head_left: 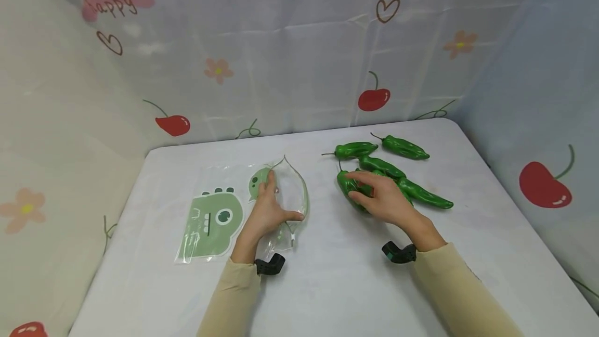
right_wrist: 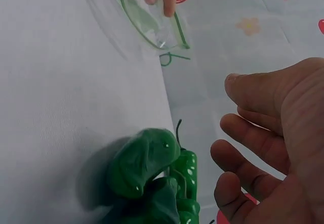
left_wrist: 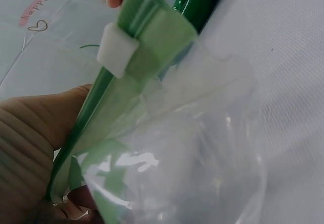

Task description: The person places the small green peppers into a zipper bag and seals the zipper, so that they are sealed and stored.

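Note:
A clear zip bag (head_left: 220, 233) printed with a green cartoon dinosaur lies on the table, its green-edged mouth spread toward the right. My left hand (head_left: 268, 212) holds the bag at this mouth, thumb and forefinger wide apart along the rim. A white slider (left_wrist: 117, 50) sits at one end of the zip in the left wrist view. Over the pile of green peppers my right hand (head_left: 381, 196) hovers with loosely bent fingers and nothing between them. The nearest pepper (head_left: 347, 185) is partly hidden under that hand; in the right wrist view a pepper (right_wrist: 144, 161) shows below the fingers.
Behind the right hand lie more peppers, one long pepper (head_left: 404, 147) at the back and another (head_left: 426, 194) pointing right. The white table (head_left: 337, 285) is bordered by a hanging printed curtain (head_left: 290, 77) at the back and sides.

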The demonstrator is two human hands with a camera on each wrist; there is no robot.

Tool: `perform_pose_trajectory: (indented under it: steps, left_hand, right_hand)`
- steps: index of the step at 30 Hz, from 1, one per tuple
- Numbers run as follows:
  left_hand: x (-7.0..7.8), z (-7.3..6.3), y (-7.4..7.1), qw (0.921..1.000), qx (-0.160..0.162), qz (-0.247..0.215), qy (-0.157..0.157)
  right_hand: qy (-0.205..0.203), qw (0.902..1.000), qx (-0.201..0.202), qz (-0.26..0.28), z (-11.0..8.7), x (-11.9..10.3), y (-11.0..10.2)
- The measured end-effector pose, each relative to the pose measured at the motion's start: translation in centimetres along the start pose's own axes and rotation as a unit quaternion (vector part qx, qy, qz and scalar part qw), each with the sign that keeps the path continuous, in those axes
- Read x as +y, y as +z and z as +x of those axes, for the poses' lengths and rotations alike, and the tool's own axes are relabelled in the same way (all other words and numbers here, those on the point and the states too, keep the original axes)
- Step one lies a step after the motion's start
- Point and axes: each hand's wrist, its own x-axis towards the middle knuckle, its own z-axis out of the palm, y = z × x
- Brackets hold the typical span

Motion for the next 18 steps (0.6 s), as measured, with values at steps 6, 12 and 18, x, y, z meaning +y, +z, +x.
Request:
perform_pose_trajectory:
  steps: [6,12,18]
  left_hand:
    - [0.0,0.1,0.0,1.0000,0.002,0.000,0.001]
    - [0.0,0.1,-0.3,1.0000,-0.002,-0.006,-0.006]
    - [0.0,-0.1,-0.5,0.9999,0.001,-0.016,-0.002]
  right_hand:
    - [0.015,0.9998,0.013,-0.008,-0.6,1.5,-1.3]
    - [0.042,0.9988,0.027,0.000,-1.9,2.8,-2.9]
    - [0.056,0.9962,0.063,-0.019,-3.5,4.6,-4.1]
